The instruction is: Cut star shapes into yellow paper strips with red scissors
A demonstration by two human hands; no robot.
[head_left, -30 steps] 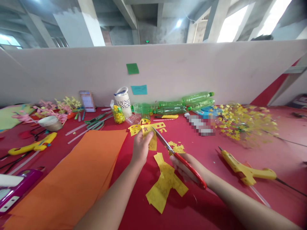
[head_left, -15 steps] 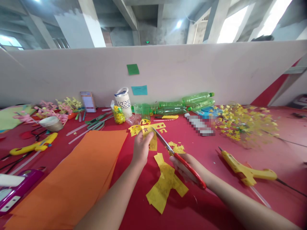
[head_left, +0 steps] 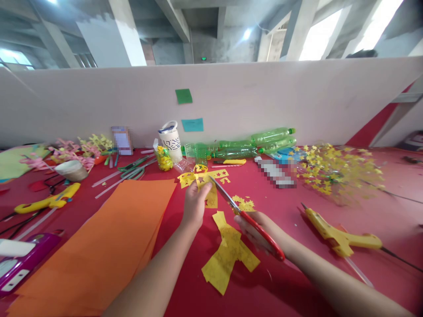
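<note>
My left hand (head_left: 194, 206) pinches a small piece of yellow paper (head_left: 210, 198) with star cut-outs, held just above the red table (head_left: 284, 211). My right hand (head_left: 259, 231) grips red-handled scissors (head_left: 246, 218), whose blades point up-left and meet the paper's right edge. Below the hands lie yellow paper offcuts (head_left: 226, 255). More cut yellow paper (head_left: 201, 176) lies beyond my left hand, and small yellow stars (head_left: 243, 203) sit by the scissors.
Orange paper sheets (head_left: 102, 246) cover the left foreground. One yellow glue gun (head_left: 340, 233) lies at the right, another (head_left: 49, 200) at the left. Green plastic bottles (head_left: 251, 143), a white cup (head_left: 170, 141) and a star-covered branch (head_left: 337, 169) line the back wall.
</note>
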